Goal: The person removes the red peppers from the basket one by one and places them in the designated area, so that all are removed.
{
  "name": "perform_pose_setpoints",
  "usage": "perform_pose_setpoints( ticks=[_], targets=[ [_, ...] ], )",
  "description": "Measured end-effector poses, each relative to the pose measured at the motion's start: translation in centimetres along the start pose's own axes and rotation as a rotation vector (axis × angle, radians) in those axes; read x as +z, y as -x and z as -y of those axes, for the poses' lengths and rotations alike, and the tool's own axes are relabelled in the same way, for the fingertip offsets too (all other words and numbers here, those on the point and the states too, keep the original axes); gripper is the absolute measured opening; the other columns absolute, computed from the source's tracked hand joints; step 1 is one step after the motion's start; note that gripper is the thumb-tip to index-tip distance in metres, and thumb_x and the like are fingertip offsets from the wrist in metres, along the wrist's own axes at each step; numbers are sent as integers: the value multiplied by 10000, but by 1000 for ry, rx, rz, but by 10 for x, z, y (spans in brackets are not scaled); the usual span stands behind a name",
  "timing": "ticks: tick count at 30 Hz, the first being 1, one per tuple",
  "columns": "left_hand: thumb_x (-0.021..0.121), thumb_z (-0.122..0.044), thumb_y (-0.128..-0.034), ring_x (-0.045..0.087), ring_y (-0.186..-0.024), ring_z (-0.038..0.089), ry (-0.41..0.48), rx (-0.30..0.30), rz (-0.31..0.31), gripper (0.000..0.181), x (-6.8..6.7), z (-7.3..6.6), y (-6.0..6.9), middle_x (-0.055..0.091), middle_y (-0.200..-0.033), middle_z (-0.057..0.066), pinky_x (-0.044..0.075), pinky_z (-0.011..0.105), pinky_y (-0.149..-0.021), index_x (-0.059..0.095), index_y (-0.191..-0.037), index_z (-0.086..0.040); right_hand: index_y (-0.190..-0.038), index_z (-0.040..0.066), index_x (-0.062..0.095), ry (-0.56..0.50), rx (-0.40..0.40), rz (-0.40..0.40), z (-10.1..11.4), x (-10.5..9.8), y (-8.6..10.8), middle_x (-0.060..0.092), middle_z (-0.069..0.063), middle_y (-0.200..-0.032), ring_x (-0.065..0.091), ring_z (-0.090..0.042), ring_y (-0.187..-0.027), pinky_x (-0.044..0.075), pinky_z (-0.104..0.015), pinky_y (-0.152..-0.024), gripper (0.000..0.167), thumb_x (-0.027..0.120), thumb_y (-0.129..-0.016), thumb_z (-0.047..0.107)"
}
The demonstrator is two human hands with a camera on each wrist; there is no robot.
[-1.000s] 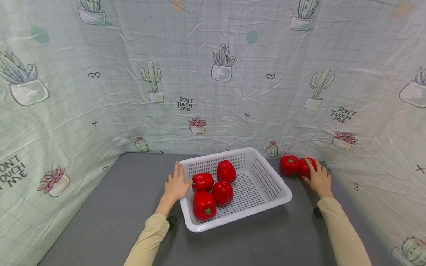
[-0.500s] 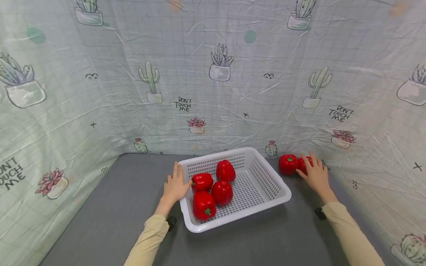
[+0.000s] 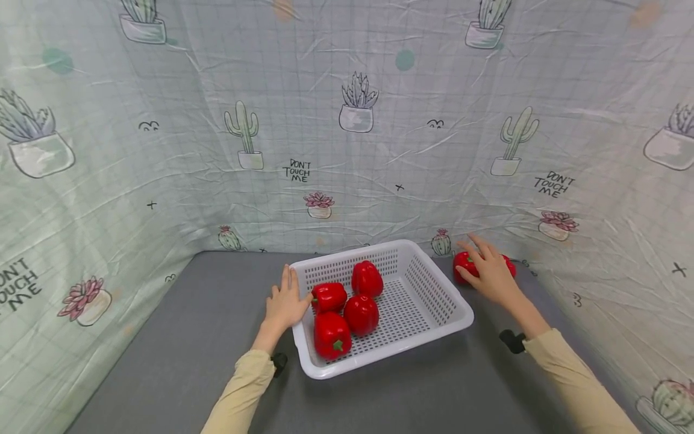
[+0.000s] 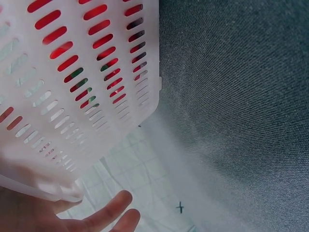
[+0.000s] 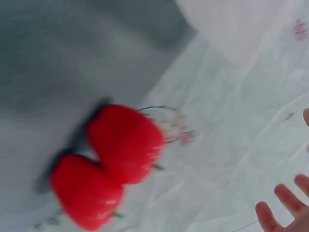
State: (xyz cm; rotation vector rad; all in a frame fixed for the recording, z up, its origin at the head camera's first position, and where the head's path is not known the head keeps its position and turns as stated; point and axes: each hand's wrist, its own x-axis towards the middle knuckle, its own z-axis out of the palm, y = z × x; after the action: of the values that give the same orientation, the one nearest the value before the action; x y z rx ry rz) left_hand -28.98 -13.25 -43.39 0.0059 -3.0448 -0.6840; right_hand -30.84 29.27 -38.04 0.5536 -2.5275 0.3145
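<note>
My left hand (image 3: 284, 308) rests on the left rim of a white perforated plastic basket (image 3: 405, 308), fingers straight and spread, thumb over the edge. The left wrist view shows the basket's slotted wall (image 4: 72, 96) and extended fingers (image 4: 104, 215). Several red bell peppers lie inside, among them one at the back (image 3: 367, 279) and one at the front left (image 3: 332, 337). My right hand (image 3: 492, 276) hovers over two more bell peppers, partly hiding both, its fingers spread and holding nothing. The right wrist view shows that pair side by side: one pepper (image 5: 126, 145), another (image 5: 87, 191).
The grey tabletop (image 3: 179, 337) spreads around the basket. A pale curtain (image 3: 401, 144) printed with cacti hangs at the back and both sides. The two outer peppers stand in the far right corner, close to the curtain. A dark device (image 3: 511, 341) sits at my right wrist.
My right hand has lifted off the rightmost pepper and moved left, over the other one. The left hand, the basket and its peppers stay put. The head view has shifted slightly.
</note>
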Motion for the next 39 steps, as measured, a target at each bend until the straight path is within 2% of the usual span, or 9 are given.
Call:
perform_pose_setpoints(
  ticks=[8,11,15,20,31,39],
  targets=[
    [449,-397,-876,268,-1215,515,-7,-1,-8,783,0,2,-2,-40,-1510,136,250,651,-924,65,-1429,3,-1237,32,494,-43,-202,-25,39,-9,-30,467,-176,-1247,437,-361,-1134,345,-588,-882,547,694,-747,168],
    [447,-402,-878,265,-1216,515,-10,0,0,785,0,2,-2,-43,-1511,132,254,649,-920,58,-1430,-2,-1238,36,496,-49,-244,-10,53,-10,-39,478,-161,-1240,436,-341,-1139,353,-572,-870,536,684,-758,181],
    [450,-404,-878,272,-1212,510,-14,-1,3,784,1,1,-1,-42,-1511,130,259,647,-916,63,-1430,-2,-1267,56,474,-57,-268,14,69,-10,-49,475,-144,-1251,434,-325,-1147,349,-560,-885,554,674,-772,204],
    [452,-397,-879,269,-1217,511,-11,-1,-2,782,2,-1,0,-42,-1511,131,258,648,-919,64,-1429,-1,-1278,74,471,-62,-304,4,83,-4,-61,493,-133,-1239,447,-297,-1146,364,-533,-889,549,664,-784,215],
    [452,-396,-879,287,-1197,514,-18,2,-4,777,2,0,2,-33,-1511,137,274,647,-896,75,-1428,2,-1272,73,476,-55,-344,54,97,21,-71,500,-111,-1245,450,-273,-1137,368,-507,-895,541,661,-790,236],
    [454,-399,-878,286,-1194,521,-22,8,-13,781,1,1,0,-36,-1510,137,264,653,-901,74,-1428,6,-1268,86,487,-73,-304,128,100,37,-78,497,-89,-1261,442,-260,-1165,351,-512,-933,524,649,-803,266]
  ],
)
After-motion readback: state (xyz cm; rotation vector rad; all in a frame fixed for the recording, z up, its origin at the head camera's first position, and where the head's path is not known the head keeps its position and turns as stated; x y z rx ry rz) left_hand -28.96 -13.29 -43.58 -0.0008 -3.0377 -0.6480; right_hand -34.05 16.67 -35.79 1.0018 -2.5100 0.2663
